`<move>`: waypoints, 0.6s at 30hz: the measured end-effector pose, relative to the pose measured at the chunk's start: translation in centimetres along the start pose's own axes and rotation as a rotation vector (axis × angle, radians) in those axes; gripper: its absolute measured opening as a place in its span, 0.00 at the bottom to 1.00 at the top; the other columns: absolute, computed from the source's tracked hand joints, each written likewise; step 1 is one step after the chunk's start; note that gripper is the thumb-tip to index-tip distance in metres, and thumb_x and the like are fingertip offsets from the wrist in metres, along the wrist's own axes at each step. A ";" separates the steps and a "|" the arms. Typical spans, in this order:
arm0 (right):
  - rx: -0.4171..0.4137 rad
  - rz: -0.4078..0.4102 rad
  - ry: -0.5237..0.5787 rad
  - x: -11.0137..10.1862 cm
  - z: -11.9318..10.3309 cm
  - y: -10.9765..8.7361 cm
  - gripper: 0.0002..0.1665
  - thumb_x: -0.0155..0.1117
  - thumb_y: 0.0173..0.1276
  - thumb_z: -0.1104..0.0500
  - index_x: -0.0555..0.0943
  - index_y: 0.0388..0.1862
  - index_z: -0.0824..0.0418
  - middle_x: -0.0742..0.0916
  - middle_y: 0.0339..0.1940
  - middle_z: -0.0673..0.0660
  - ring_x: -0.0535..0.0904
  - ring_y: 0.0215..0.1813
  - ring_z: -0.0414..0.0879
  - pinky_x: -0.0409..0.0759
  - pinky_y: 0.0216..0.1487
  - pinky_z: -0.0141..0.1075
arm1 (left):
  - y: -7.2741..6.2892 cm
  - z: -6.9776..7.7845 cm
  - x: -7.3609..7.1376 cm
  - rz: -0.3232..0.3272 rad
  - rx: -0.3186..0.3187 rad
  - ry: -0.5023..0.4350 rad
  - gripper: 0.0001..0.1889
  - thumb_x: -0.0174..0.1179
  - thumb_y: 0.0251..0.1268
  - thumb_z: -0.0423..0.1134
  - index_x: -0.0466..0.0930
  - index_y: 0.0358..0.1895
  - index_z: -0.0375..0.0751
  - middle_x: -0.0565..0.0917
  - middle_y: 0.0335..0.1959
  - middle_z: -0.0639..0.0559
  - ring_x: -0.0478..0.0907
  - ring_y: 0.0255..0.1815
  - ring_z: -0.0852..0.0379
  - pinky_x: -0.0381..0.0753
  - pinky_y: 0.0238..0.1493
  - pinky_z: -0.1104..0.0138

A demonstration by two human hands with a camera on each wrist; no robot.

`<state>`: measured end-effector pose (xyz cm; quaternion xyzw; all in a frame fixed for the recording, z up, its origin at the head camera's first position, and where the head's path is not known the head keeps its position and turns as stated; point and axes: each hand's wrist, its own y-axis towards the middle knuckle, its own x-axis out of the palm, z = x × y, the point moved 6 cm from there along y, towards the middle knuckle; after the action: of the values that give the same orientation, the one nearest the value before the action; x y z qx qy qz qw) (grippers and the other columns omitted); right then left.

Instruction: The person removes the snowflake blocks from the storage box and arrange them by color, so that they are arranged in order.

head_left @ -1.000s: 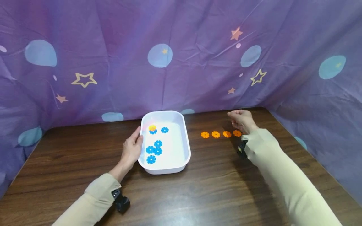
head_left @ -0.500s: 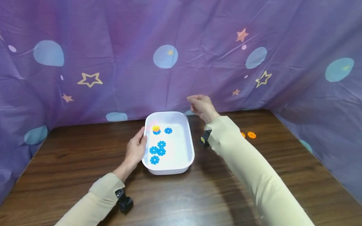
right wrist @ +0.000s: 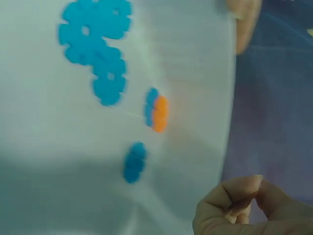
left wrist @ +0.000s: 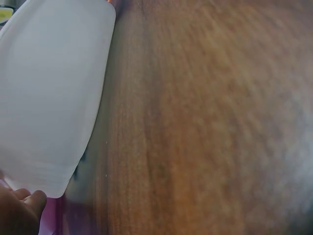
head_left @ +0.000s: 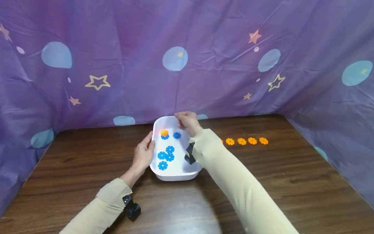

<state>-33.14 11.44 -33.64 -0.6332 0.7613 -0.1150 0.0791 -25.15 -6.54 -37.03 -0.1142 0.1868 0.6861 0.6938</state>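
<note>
My left hand [head_left: 143, 152] grips the left side of a white plastic tray [head_left: 176, 177], its thumb at the rim. Flat, notched blue discs [head_left: 162, 165] lie in the tray, some overlapping. One orange disc [head_left: 164, 133] rests partly over a blue one near the far left corner. Over the tray's far right part hovers my right hand [head_left: 188, 123], fingers curled. In the right wrist view, thumb and forefinger of the right hand [right wrist: 244, 205] meet at their tips, and nothing shows between them. Part of the tray's right side is hidden under the right wrist.
On the brown wooden table [head_left: 292, 182], several orange discs [head_left: 242, 141] form a row right of the tray; the sleeve [head_left: 233, 182] partly covers the leftmost visible one. A purple curtain [head_left: 140, 65] with stars hangs behind the table. Small black cameras [head_left: 132, 209] sit on the wrists.
My right hand has come left from above the row of orange discs to over the tray's far right part. The left hand stays on the tray; the head view has shifted slightly.
</note>
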 end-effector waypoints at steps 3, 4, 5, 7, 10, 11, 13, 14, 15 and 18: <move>-0.006 0.005 -0.004 0.3 1.2 0.2 0.05 0.61 0.63 0.66 0.75 0.28 0.65 0.71 0.12 0.50 0.66 0.13 0.38 0.68 0.17 0.26 | 0.0 -0.1 0.1 0.002 0.000 0.001 0.25 0.43 0.73 0.36 0.58 0.71 0.36 0.62 0.71 0.44 0.58 0.71 0.48 0.55 0.73 0.56; -0.007 0.010 -0.002 0.4 1.6 0.3 0.06 0.61 0.63 0.67 0.75 0.26 0.65 0.71 0.11 0.50 0.66 0.13 0.38 0.68 0.17 0.26 | 0.0 -0.1 0.1 0.003 0.000 0.001 0.25 0.43 0.73 0.36 0.58 0.71 0.36 0.62 0.71 0.44 0.58 0.71 0.48 0.55 0.73 0.57; -0.008 0.015 -0.013 0.4 1.9 0.3 0.08 0.61 0.62 0.67 0.74 0.24 0.64 0.71 0.11 0.49 0.66 0.13 0.38 0.67 0.17 0.25 | 0.1 -0.1 0.1 0.005 0.004 0.000 0.25 0.43 0.73 0.36 0.58 0.71 0.36 0.62 0.71 0.44 0.58 0.71 0.48 0.55 0.73 0.57; -0.008 0.014 -0.032 0.5 2.4 0.4 0.11 0.60 0.62 0.68 0.72 0.20 0.63 0.70 0.10 0.49 0.65 0.13 0.37 0.66 0.16 0.25 | 0.1 -0.1 0.1 0.009 0.012 0.003 0.24 0.43 0.73 0.35 0.59 0.70 0.35 0.63 0.71 0.44 0.59 0.71 0.48 0.55 0.73 0.57; 0.002 0.010 -0.059 0.8 3.2 0.7 0.14 0.59 0.62 0.70 0.70 0.18 0.63 0.71 0.11 0.50 0.66 0.14 0.38 0.66 0.16 0.25 | 0.1 -0.1 0.0 0.013 0.015 0.004 0.24 0.43 0.73 0.35 0.59 0.70 0.35 0.63 0.70 0.43 0.58 0.71 0.47 0.55 0.73 0.57; 0.010 0.008 -0.073 0.9 3.4 0.8 0.13 0.58 0.62 0.71 0.70 0.19 0.64 0.71 0.12 0.51 0.66 0.15 0.38 0.66 0.17 0.25 | 0.1 -0.1 0.0 0.014 0.018 0.003 0.24 0.43 0.73 0.35 0.59 0.70 0.35 0.63 0.70 0.43 0.58 0.71 0.47 0.55 0.73 0.56; 0.021 0.009 -0.112 1.2 3.9 1.2 0.11 0.59 0.62 0.71 0.72 0.21 0.66 0.71 0.14 0.52 0.66 0.16 0.39 0.66 0.18 0.25 | 0.2 0.0 -0.1 0.017 0.019 0.003 0.24 0.43 0.73 0.35 0.59 0.70 0.35 0.63 0.70 0.43 0.59 0.71 0.47 0.55 0.73 0.56; 0.013 0.004 -0.138 1.4 4.2 1.5 0.10 0.59 0.61 0.71 0.72 0.21 0.66 0.71 0.15 0.52 0.66 0.16 0.40 0.66 0.18 0.26 | 0.2 0.0 -0.1 0.020 0.017 0.001 0.24 0.43 0.73 0.36 0.59 0.70 0.36 0.63 0.70 0.44 0.59 0.71 0.47 0.55 0.73 0.57; -0.010 -0.001 -0.170 1.5 4.3 1.6 0.09 0.61 0.60 0.70 0.74 0.21 0.66 0.72 0.14 0.53 0.66 0.16 0.40 0.66 0.18 0.27 | 0.2 -0.1 -0.1 0.024 0.020 0.002 0.24 0.44 0.73 0.35 0.59 0.70 0.36 0.63 0.70 0.43 0.59 0.71 0.47 0.55 0.73 0.56; -0.111 -0.022 -0.280 1.7 5.1 2.6 0.09 0.66 0.55 0.68 0.77 0.18 0.65 0.74 0.11 0.53 0.67 0.14 0.41 0.67 0.16 0.30 | 0.1 -0.2 -0.1 0.026 0.013 0.009 0.24 0.44 0.73 0.36 0.60 0.70 0.37 0.64 0.70 0.44 0.60 0.70 0.47 0.56 0.72 0.56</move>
<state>-34.58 9.81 -39.26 -0.6548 0.7409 0.0160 0.1482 -25.26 -6.73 -37.11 -0.1103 0.1959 0.6934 0.6846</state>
